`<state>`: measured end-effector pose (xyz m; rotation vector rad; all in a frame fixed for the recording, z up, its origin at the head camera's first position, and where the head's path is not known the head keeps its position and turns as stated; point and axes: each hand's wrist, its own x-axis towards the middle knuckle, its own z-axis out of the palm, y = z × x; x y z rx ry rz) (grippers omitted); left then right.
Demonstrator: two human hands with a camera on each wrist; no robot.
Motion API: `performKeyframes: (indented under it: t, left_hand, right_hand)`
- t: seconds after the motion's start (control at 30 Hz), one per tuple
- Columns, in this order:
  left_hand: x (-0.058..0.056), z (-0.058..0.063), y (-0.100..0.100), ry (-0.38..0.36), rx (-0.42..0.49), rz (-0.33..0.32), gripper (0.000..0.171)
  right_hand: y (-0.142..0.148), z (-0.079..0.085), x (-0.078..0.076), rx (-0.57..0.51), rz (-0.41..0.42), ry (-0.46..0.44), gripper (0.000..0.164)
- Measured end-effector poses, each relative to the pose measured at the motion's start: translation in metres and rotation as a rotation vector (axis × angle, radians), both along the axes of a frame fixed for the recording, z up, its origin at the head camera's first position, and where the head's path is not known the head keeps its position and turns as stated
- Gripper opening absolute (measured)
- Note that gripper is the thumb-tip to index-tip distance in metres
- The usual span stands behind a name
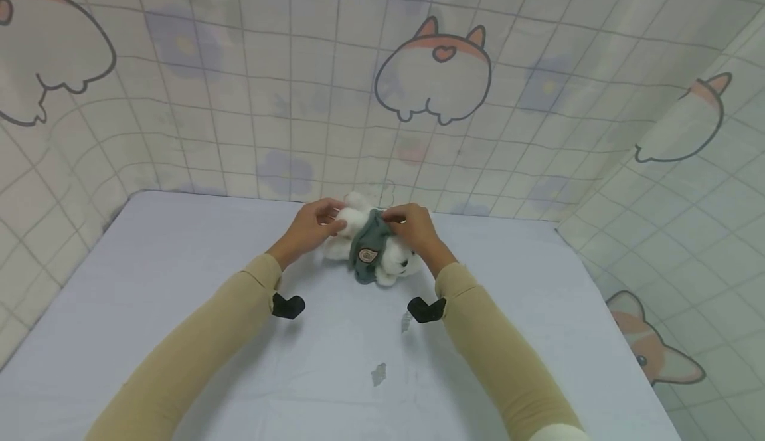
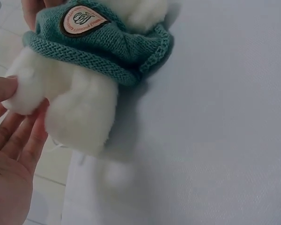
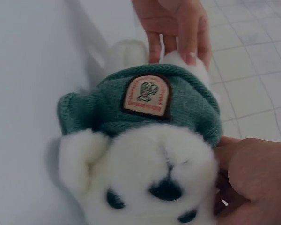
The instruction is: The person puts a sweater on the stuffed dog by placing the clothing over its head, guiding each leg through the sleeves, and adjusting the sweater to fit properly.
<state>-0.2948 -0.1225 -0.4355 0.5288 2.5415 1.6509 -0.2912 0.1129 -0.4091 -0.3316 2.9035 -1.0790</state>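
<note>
A white plush toy [image 1: 397, 258] in a green knitted sweater [image 1: 372, 235] lies at the back of the table, its head to the right. My left hand [image 1: 307, 228] holds one of its legs [image 2: 28, 89], thumb on one side and fingers on the other. At the far side of the toy, my right hand [image 1: 415, 228] grips the sweater's edge near the shoulder. The right fingertips are hidden behind the toy in the right wrist view. An oval-like patch [image 3: 147, 96] on the sweater and the black nose [image 3: 166, 190] face up.
The table [image 1: 209, 335] has a white cover with two small grey marks [image 1: 379, 374] near its middle. Directly behind the toy rises a tiled-pattern curtain [image 1: 299, 95] printed with corgis, which continues along both sides. Black wrist mounts [image 1: 289, 306] stick out from the sleeves.
</note>
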Motion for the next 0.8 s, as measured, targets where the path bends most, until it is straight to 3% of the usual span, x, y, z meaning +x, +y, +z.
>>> performKeyframes:
  t: [0.23, 0.57, 0.8]
  left_hand:
    - [-0.004, -0.003, 0.004, -0.047, -0.027, 0.037, 0.033]
    - [-0.009, -0.003, 0.011, -0.109, 0.004, 0.048, 0.028]
    - [-0.008, -0.003, 0.02, -0.123, 0.019, 0.085, 0.024]
  right_hand:
    - [-0.004, -0.011, 0.0, -0.013, -0.022, 0.025, 0.024]
    - [-0.009, -0.02, 0.002, -0.068, 0.062, 0.099, 0.03]
    - [-0.011, -0.027, 0.005, -0.125, 0.035, 0.126, 0.035]
